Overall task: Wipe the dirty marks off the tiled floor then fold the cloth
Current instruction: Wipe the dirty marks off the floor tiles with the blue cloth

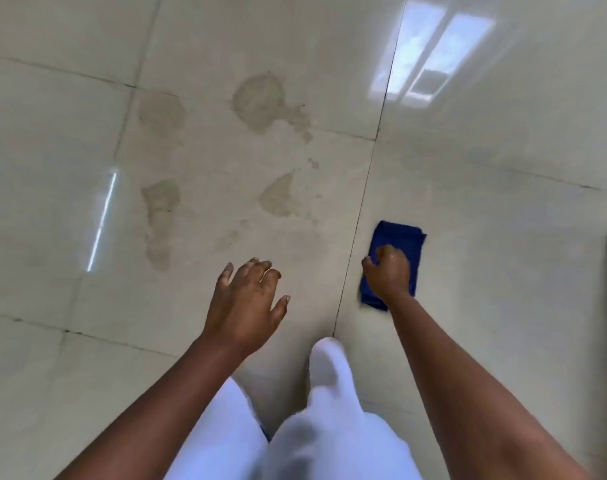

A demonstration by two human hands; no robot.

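Blue cloth (pixel 395 261) is sitting folded on the tiled floor (pixel 503 306), right hand (pixel 388 271) gripping it. Left hand (pixel 246 299) is hovering open, fingers spread, holding nothing. Brownish dirty marks (pixel 264 102) are showing just ahead.

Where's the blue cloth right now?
In the head view the blue cloth lies on the tiled floor right of centre, gripped by the right hand, just right of a grout line, away from the dirty marks.
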